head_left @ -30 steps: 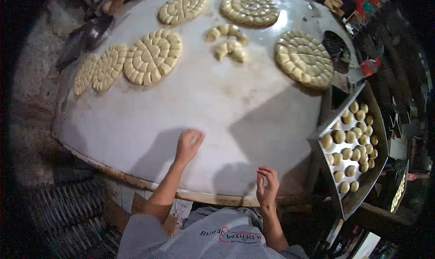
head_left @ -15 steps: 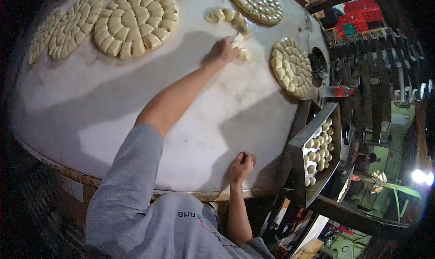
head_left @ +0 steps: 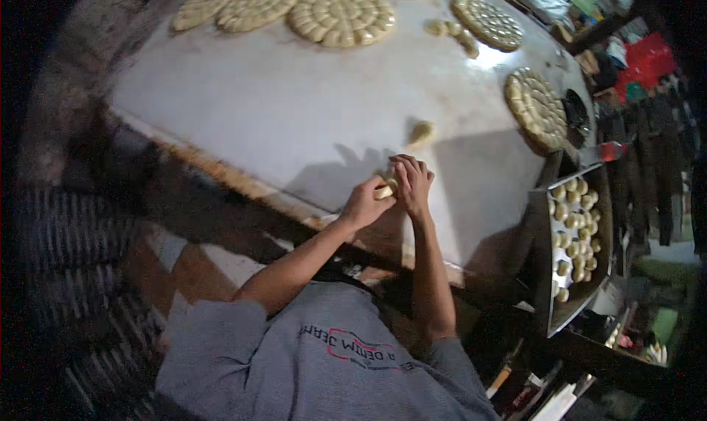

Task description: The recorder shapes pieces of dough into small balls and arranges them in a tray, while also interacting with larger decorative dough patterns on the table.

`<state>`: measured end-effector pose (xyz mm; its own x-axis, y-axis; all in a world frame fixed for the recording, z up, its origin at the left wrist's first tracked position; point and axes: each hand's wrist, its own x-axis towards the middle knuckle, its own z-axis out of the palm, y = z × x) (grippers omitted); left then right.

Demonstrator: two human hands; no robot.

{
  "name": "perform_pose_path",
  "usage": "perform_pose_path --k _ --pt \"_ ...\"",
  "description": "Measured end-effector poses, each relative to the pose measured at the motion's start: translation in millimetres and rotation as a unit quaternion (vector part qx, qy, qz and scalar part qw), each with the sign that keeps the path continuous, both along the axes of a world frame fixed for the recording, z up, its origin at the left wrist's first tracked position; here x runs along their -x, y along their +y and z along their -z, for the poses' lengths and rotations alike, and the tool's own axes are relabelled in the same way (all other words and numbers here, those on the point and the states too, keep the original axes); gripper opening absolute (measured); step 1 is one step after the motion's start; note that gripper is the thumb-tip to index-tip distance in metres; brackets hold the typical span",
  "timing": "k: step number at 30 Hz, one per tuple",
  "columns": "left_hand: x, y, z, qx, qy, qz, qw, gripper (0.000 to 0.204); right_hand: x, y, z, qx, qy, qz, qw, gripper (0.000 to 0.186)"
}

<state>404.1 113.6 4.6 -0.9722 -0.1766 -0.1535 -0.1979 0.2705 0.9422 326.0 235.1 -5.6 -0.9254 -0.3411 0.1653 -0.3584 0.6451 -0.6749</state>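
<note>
Close to the table's near edge, my two hands meet over a small pale dough piece point(head_left: 384, 192). My left hand point(head_left: 362, 204) has its fingers closed round it. My right hand point(head_left: 414, 187) comes against it from the other side with bent fingers, which partly cover the dough. Just beyond my hands, a single dough piece point(head_left: 423, 132) lies on the white tabletop point(head_left: 243, 119). Farther off is a short curved row of dough pieces point(head_left: 468, 41).
Round slabs of scored dough lie along the far side, one slab point(head_left: 342, 16) near the middle and another point(head_left: 536, 110) at the right. A metal tray point(head_left: 554, 303) of dough balls stands at the right edge, near a clear bottle point(head_left: 600, 153) with a red part.
My left hand has come back from the far dough row with a piece. My right hand has moved up to meet it. A lone piece now lies nearer me, and the view has shifted.
</note>
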Motion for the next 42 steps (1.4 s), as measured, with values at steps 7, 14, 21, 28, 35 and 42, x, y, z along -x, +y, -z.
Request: perform_pose_path --k 7,14,21,28,35,42 --pt "-31 -110 -44 0.032 -0.135 0.100 0.985 0.029 -38 -6 29 0.029 0.061 -0.110 0.992 0.016" --pt "-35 -215 -11 0.042 -0.033 0.032 0.998 0.018 -81 -4 15 0.298 -0.124 0.245 0.914 0.033" --pt "13 -275 20 0.214 0.115 0.049 0.969 0.017 -80 70 -1 0.084 -0.077 0.363 0.925 0.040" --pt "63 -197 3 0.412 0.092 0.020 0.906 0.017 -16 43 34 -0.236 0.020 0.357 0.904 0.031" --pt "-30 -248 15 0.330 0.150 0.191 0.912 0.019 -101 17 -6 -0.157 0.026 0.041 0.986 0.017" --pt "128 -216 11 0.424 0.116 -0.056 0.897 0.010 38 3 5 -0.087 0.142 0.326 0.931 0.011"
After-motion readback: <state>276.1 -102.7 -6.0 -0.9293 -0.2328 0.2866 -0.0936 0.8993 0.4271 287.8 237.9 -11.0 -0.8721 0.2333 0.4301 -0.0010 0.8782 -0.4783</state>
